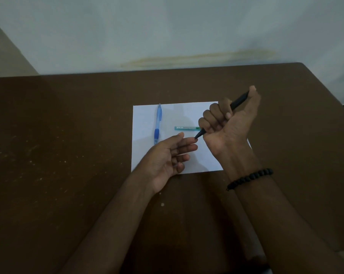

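Observation:
My right hand (226, 119) grips a black pen-like pencil (238, 101) in a fist, thumb pressed on its top end, tip pointing down-left. My left hand (171, 155) lies palm up just below that tip, fingers relaxed, with the index fingertip touching or almost touching the tip. Both hands hover over a white sheet of paper (147, 155). On the sheet lie a blue pen (158, 123), upright in the view, and a small teal lead case (186, 128), partly hidden by my right fingers.
The sheet rests on a dark brown table (58, 145) whose far edge meets a pale wall (167, 26). A black bead bracelet (250, 177) circles my right wrist. Small pale specks dot the tabletop.

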